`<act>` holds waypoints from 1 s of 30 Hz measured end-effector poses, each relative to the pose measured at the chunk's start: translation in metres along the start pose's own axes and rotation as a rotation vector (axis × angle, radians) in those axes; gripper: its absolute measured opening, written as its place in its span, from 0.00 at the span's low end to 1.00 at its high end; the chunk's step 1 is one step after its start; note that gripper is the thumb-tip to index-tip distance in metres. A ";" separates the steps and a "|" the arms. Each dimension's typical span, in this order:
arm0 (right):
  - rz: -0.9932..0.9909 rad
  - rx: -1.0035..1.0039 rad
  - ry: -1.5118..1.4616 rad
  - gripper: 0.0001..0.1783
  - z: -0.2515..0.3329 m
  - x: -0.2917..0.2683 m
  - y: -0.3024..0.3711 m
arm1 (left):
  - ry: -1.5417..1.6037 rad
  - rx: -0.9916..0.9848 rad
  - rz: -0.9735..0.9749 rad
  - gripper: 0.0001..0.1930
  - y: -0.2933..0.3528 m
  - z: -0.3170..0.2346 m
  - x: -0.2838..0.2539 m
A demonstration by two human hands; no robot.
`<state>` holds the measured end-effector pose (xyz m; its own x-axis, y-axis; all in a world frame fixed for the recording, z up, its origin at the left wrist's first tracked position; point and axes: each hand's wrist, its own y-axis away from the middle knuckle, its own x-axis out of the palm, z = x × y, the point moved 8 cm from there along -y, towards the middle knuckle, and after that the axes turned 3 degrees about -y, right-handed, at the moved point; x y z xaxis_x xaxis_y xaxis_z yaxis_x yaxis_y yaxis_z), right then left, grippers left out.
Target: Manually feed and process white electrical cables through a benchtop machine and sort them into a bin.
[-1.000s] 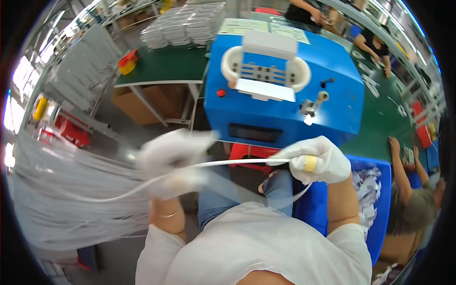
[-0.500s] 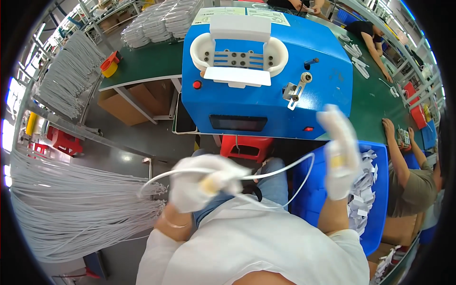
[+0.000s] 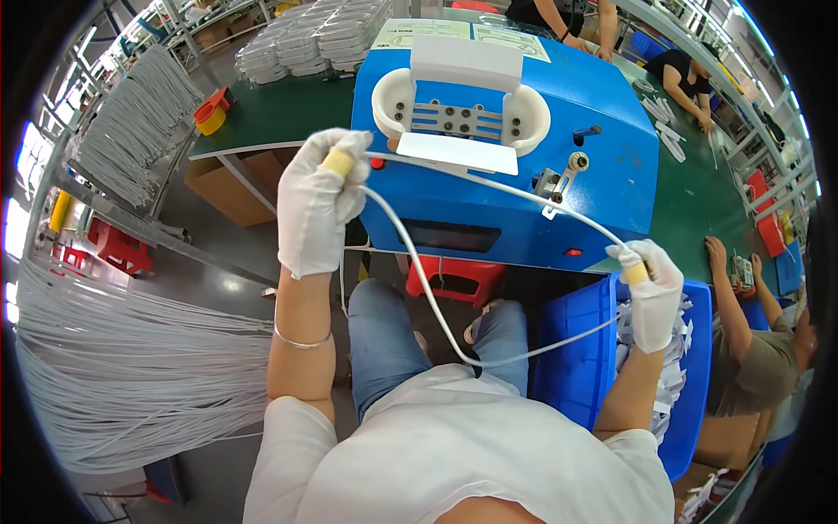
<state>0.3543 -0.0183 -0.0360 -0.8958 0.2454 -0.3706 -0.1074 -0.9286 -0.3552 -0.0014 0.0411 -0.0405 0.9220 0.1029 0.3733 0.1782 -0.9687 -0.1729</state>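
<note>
A white cable (image 3: 428, 288) hangs in a loop between my two gloved hands, in front of a blue machine (image 3: 515, 231). My left hand (image 3: 319, 188), in a white glove with yellowish tape on a finger, is closed on the cable left of the machine's front. Lower and to the right, my right hand (image 3: 650, 284), gloved and taped the same way, pinches the cable above a blue bin (image 3: 567, 358). One cable stretch runs taut across the machine's front; another sags toward my lap. On the machine's top are a white curved holder (image 3: 393, 100) and a metal lever (image 3: 567, 175).
Bundled white cables (image 3: 148, 375) hang over a rack at the left. White scraps (image 3: 670, 384) lie in the bin. Packed clear trays (image 3: 323, 35) stand on the green table (image 3: 262, 109). A red stool (image 3: 458, 278) is under the machine. Other people work at the right and back.
My left hand has risen up and to the left, beside the machine. The right hand has come down and now grips the cable, which is spread wide between both hands.
</note>
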 end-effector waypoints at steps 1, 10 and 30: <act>0.001 0.002 0.000 0.07 0.000 -0.002 -0.001 | -0.076 -0.042 -0.009 0.09 -0.003 0.002 0.003; -0.152 -0.157 0.098 0.05 0.008 -0.022 -0.013 | -0.188 0.028 0.064 0.07 -0.019 -0.011 0.008; -0.140 -0.023 0.256 0.08 0.005 -0.084 -0.106 | -0.582 0.317 -0.020 0.15 -0.007 -0.017 0.016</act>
<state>0.4388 0.0580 0.0368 -0.7344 0.4354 -0.5207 -0.2098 -0.8752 -0.4360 0.0068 0.0455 -0.0178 0.9368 0.3117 -0.1592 0.2077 -0.8611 -0.4640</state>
